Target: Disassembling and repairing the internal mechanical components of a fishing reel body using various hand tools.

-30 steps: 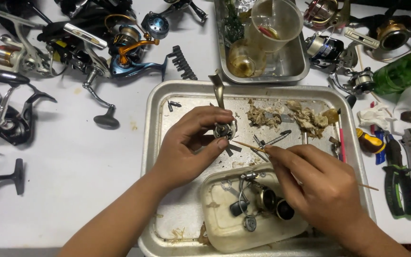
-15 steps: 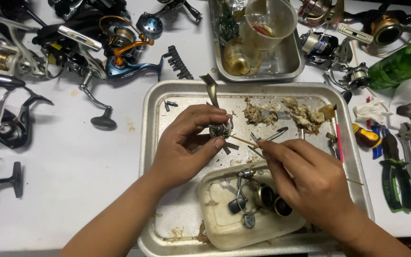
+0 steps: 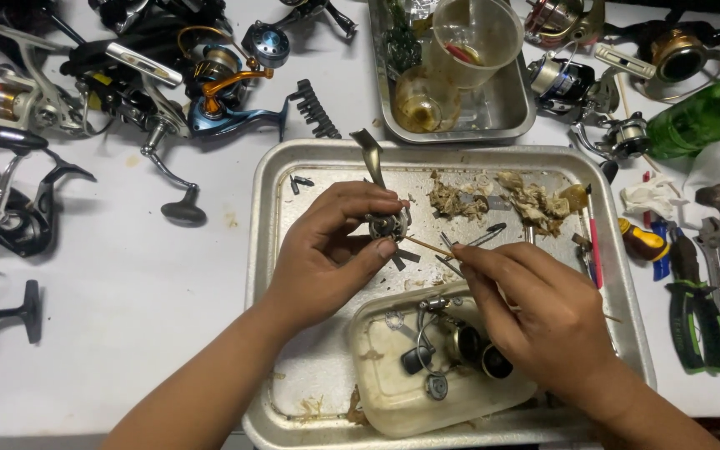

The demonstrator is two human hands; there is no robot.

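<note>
My left forearm enters from the lower left and angles up to the right. My left hand is curled, palm turned inward, thumb and fingertips closed in a pinch grip, knuckles raised. My right forearm enters from the lower right corner. My right hand lies palm down, fingers bent and drawn together toward the thumb in a fine pinch pointing at my left hand. The two hands sit near each other without touching.

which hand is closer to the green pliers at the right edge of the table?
Right. The right hand is over the metal tray, just left of the green pliers. The left hand holds a small reel part farther left.
</note>
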